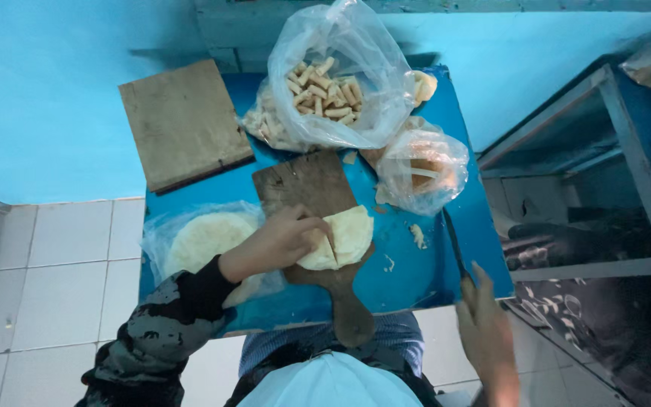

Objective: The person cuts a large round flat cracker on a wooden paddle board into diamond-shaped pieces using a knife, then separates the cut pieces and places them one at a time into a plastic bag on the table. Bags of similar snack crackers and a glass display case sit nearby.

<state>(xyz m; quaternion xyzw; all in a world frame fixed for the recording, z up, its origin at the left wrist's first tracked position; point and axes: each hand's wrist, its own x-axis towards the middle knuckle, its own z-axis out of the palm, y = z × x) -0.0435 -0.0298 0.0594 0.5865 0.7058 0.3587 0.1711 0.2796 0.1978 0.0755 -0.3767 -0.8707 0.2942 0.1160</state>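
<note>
The stack of thin pale dough wrappers (pixel 344 237) lies on the paddle-shaped wooden cutting board (pixel 314 188) at the middle of the small blue table (pixel 416 275), already cut into wedge-shaped pieces (the cut lines show on top). Your left hand (pixel 276 241) lies on the stack's left part, fingers curled down and pressing it against the board. Your right hand (pixel 487 332) is off the table's right front corner, closed around the handle of a dark-bladed knife (pixel 452 245), whose blade points away from you along the table's right side, apart from the wrappers.

Just left of your left wrist a round stack of uncut wrappers (pixel 205 241) lies in a clear plastic bag. Behind the board stands a large open plastic bag of rolled pastries (pixel 325 94), and to its right a smaller knotted bag (pixel 423 169). A square wooden board (pixel 182 124) rests on the table's far left corner. Dough scraps (pixel 418 236) lie on the blue top, right of the stack.
</note>
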